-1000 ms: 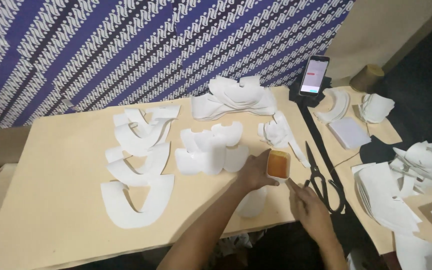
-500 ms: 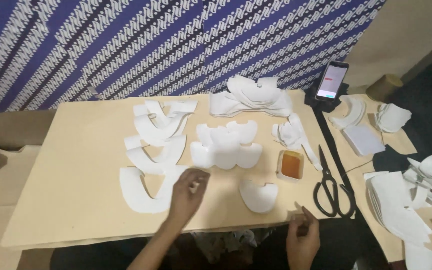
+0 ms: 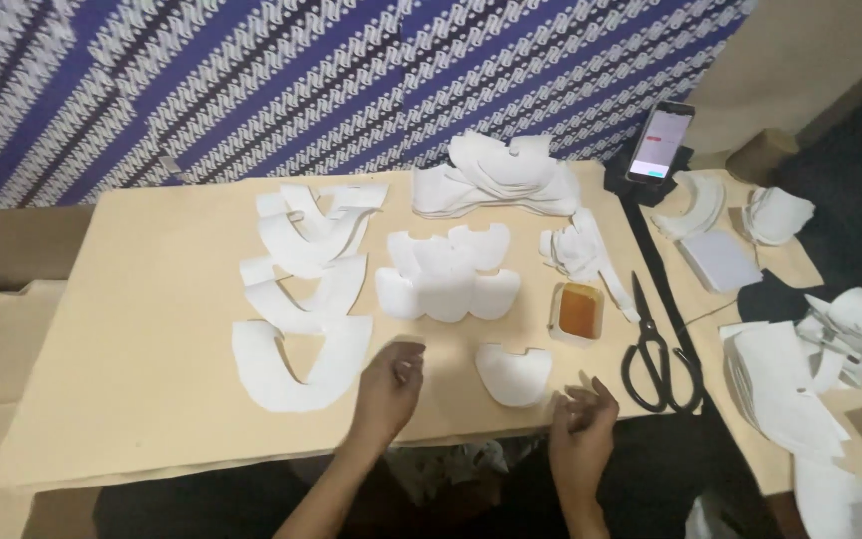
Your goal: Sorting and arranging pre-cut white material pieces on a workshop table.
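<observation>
My left hand (image 3: 388, 387) rests palm down on the pale wooden table (image 3: 142, 329), fingers loosely curled, just right of a large white curved cut piece (image 3: 296, 361). My right hand (image 3: 583, 417) hovers at the table's near edge with fingers bent; whether it holds something small I cannot tell. Between the hands lies a small white rounded piece (image 3: 514, 373). A small square tub of orange paste (image 3: 578, 311) stands beyond the right hand. Black scissors (image 3: 656, 354) lie to its right.
More white cut pieces lie in groups: curved ones (image 3: 308, 240) at left, rounded ones (image 3: 446, 274) in the middle, a heap (image 3: 496, 180) at the back. A phone (image 3: 660, 142) stands propped at the back right. A side table (image 3: 800, 399) holds further white stacks. Patterned blue cloth hangs behind.
My left hand has left the orange tub and moved left and nearer, down by the large curved piece. The right hand drew back to the table edge. The view shifted right.
</observation>
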